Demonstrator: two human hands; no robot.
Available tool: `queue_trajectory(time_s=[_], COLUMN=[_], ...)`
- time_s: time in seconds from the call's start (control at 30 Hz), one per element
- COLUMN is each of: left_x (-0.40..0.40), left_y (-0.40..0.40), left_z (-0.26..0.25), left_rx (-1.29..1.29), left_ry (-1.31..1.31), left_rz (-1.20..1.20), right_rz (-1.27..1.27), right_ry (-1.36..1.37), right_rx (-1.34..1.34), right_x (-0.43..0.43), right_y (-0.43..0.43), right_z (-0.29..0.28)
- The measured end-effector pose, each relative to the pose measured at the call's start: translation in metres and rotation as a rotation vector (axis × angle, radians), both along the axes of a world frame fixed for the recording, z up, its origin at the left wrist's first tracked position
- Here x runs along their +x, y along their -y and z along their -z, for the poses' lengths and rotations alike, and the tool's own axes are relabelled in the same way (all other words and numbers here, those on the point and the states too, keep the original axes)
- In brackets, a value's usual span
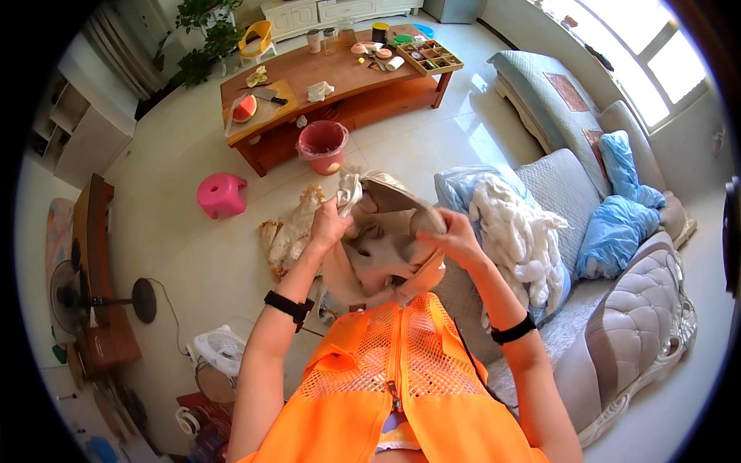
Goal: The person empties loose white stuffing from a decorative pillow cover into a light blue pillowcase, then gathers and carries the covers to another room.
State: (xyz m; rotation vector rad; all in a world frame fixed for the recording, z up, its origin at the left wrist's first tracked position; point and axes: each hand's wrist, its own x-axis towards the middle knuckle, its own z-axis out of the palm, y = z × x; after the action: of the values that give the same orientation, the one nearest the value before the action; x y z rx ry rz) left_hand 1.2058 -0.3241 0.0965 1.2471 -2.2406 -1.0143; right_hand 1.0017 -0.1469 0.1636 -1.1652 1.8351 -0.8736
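A beige fabric cover [376, 249] hangs before my chest, its mouth spread wide so that the folded inside shows. My left hand [331, 224] grips a bunched, paler part of its rim. On the other side, my right hand [457, 236] holds the thick edge of the same cover. Below and left of the cloth, a cream-coloured textile with brownish edging [292, 237] lies crumpled on the floor, partly hidden by the cover. To the right, white fibre stuffing [509, 231] is heaped over a light-blue bag [457, 179] at the sofa.
A wooden coffee table [278, 75] stands ahead, bearing a knife [271, 96], cut watermelon [245, 109] and a compartment tray [429, 57]. Before it are a red bin [322, 144] and pink stool [222, 195]. A tufted sofa [631, 324] is right; fans [223, 350] stand left.
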Motion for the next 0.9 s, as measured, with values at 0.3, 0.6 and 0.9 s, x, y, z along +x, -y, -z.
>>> queue_trajectory(time_s=[0.3, 0.6, 0.9], left_x=[-0.058, -0.08, 0.034], left_y=[-0.063, -0.088, -0.048], left_z=[-0.05, -0.08, 0.063], left_rx=[-0.085, -0.211, -0.053], left_ry=[-0.297, -0.246, 0.005], left_rz=[0.19, 0.412, -0.29], right_rz=[0.089, 0.422, 0.309], right_ry=[0.769, 1.274, 1.281], right_rx=[-0.068, -0.007, -0.332], right_x=[-0.016, -0.047, -0.035], right_y=[-0.006, 0.004, -0.006], right_z=[0.022, 0.031, -0.073])
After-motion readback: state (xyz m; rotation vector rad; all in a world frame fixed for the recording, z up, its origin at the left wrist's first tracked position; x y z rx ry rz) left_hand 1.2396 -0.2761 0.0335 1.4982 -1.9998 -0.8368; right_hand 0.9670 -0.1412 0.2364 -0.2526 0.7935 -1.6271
